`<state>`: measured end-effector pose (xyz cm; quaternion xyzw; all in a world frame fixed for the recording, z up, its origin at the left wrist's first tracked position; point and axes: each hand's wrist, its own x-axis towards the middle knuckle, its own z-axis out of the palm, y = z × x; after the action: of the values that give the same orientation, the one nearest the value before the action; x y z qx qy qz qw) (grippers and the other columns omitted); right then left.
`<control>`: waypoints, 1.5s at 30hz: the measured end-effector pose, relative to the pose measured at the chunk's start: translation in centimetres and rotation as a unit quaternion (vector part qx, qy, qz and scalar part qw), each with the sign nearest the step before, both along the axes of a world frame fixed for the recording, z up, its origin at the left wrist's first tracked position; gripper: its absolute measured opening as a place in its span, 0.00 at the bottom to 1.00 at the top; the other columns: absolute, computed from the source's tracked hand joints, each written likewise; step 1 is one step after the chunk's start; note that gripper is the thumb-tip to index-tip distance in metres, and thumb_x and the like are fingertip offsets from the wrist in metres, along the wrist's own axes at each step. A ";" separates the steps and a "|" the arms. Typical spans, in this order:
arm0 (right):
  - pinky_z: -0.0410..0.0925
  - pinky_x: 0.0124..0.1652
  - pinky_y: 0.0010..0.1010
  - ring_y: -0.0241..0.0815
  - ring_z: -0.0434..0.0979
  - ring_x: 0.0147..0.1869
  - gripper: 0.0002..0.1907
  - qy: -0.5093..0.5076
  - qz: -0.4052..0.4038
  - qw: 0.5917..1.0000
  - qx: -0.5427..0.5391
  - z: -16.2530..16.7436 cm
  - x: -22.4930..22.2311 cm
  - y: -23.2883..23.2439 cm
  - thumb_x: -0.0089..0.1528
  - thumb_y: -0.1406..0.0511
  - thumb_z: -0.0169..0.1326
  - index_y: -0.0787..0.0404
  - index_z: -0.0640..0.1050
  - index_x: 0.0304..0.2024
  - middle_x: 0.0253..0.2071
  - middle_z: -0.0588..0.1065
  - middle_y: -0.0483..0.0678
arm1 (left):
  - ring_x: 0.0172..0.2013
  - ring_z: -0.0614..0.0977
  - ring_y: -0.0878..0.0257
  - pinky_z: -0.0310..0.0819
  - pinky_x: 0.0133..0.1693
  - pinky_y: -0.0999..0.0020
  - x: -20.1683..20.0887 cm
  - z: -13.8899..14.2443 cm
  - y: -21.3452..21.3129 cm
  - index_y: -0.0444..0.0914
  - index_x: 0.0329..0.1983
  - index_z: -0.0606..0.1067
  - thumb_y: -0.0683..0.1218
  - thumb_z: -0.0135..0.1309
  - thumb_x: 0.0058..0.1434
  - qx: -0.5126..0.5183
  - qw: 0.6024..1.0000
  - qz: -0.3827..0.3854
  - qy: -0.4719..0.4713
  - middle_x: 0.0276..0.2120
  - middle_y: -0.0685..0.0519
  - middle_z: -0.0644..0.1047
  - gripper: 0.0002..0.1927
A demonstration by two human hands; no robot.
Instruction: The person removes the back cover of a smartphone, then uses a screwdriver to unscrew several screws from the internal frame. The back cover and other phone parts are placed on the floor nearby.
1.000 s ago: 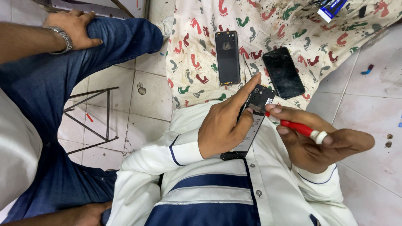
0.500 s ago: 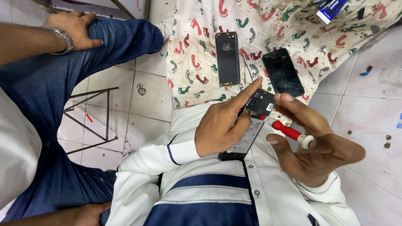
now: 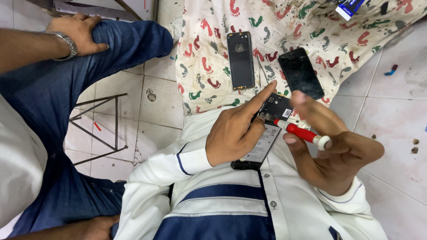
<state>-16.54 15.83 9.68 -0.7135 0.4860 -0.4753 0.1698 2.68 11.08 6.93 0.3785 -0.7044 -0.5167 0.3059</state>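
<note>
My left hand (image 3: 235,133) grips an opened black phone (image 3: 262,144) with its back removed, index finger stretched along its top edge. My right hand (image 3: 331,149) holds a red-handled screwdriver (image 3: 300,132) whose tip rests on the phone's upper circuit area. Both hands are over my lap, just in front of a cloth (image 3: 284,40) printed with coloured footprints. On that cloth lie a black phone back cover (image 3: 240,61) and a black phone screen panel (image 3: 301,73).
Another person in blue jeans (image 3: 53,102) sits at the left, a hand with a metal watch (image 3: 73,33) on the knee. A metal wire frame (image 3: 100,129) lies on the tiled floor. A blue packet (image 3: 349,8) sits at the cloth's far edge.
My right hand has turned and shifted, swinging the screwdriver handle out to the right while its tip stays at the phone's top. The left hand keeps its grip.
</note>
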 end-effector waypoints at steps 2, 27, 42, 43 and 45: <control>0.75 0.63 0.58 0.64 0.83 0.56 0.29 -0.029 0.008 0.998 0.053 0.5 0.1 -0.2 0.61 0.78 0.60 0.59 0.50 0.39 0.46 0.78 0.67 | 0.27 0.82 0.50 0.75 0.33 0.60 0.0 -0.3 -0.2 0.43 0.78 0.57 0.36 0.47 0.64 0.013 1.000 0.000 -0.023 0.37 0.38 0.81 0.37; 0.79 0.54 0.45 0.53 0.85 0.47 0.28 -0.358 -0.044 0.928 0.098 -5.1 -3.4 3.3 0.77 0.75 0.55 0.51 0.49 0.57 0.46 0.79 0.64 | 0.47 0.85 0.62 0.78 0.53 0.70 -0.4 -0.2 0.7 0.39 0.54 0.75 0.44 0.61 0.69 0.011 0.993 -0.006 0.114 0.51 0.49 0.80 0.12; 0.82 0.54 0.45 0.49 0.84 0.48 0.21 -0.226 -0.049 0.972 0.046 -7.8 -4.6 6.2 0.75 0.73 0.54 0.60 0.58 0.63 0.45 0.77 0.59 | 0.41 0.84 0.63 0.77 0.48 0.71 -0.2 -0.3 0.2 0.37 0.48 0.76 0.42 0.56 0.72 0.004 0.993 -0.006 0.114 0.44 0.51 0.79 0.04; 0.83 0.54 0.45 0.49 0.85 0.48 0.21 -0.216 -0.055 0.974 0.044 -8.1 -4.6 6.5 0.75 0.72 0.55 0.63 0.60 0.65 0.46 0.78 0.58 | 0.42 0.83 0.62 0.77 0.48 0.71 -0.2 -0.4 0.2 0.37 0.48 0.76 0.43 0.56 0.73 0.008 0.993 -0.009 0.115 0.44 0.51 0.79 0.05; 0.84 0.54 0.43 0.48 0.85 0.49 0.22 -0.221 -0.065 0.973 0.031 -7.9 -4.8 6.5 0.75 0.71 0.55 0.65 0.60 0.66 0.48 0.78 0.57 | 0.44 0.82 0.62 0.76 0.49 0.71 -0.3 -0.7 0.1 0.37 0.49 0.75 0.45 0.55 0.74 0.015 0.993 -0.013 0.117 0.43 0.52 0.78 0.07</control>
<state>-21.37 22.32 1.75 -0.5521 0.4961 -0.6160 0.2638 2.42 11.21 6.27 0.3108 -0.6610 -0.5716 0.3739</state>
